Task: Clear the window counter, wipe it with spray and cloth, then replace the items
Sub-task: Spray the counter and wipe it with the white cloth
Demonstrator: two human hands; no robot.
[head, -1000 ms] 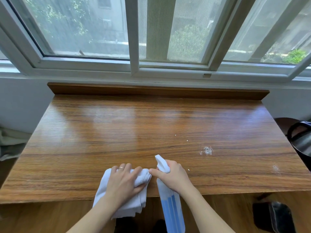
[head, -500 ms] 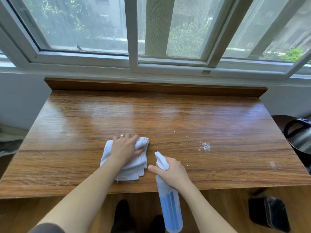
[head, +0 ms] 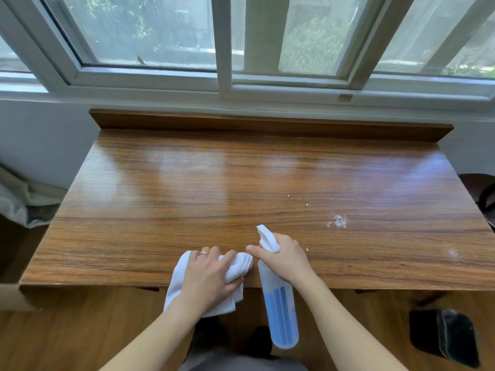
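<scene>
Since half a second ago the left hand (head: pixel 211 277) has drawn the white cloth (head: pixel 235 271) back from further out on the surface (head: pixel 241 188) to its near edge, so the cloth's lower part now hangs over that edge. The left hand lies on top of the cloth, fingers spread and bent over its bunched folds, thumb tucked under the right side, pressing it down on the wood. A ring shows on one finger.

Just to the right, the right hand (head: pixel 286 261) grips the neck of the spray bottle (head: pixel 280 309), about where it was before. Its index finger reaches forward to the trigger side, nearly touching the cloth. The bottle's white nozzle points away from the person, out over the surface, and its pale body with blue stripes hangs below the near edge.

Further right on the surface sits a small whitish patch of spray droplets (head: pixel 338 221), with a few scattered white specks around it and a fainter mark (head: pixel 452 253) near the right edge. Behind the surface runs a raised wooden ledge (head: pixel 267 124), under a white-framed window (head: pixel 225 84). A dark object (head: pixel 444 336) lies on the floor at lower right.
</scene>
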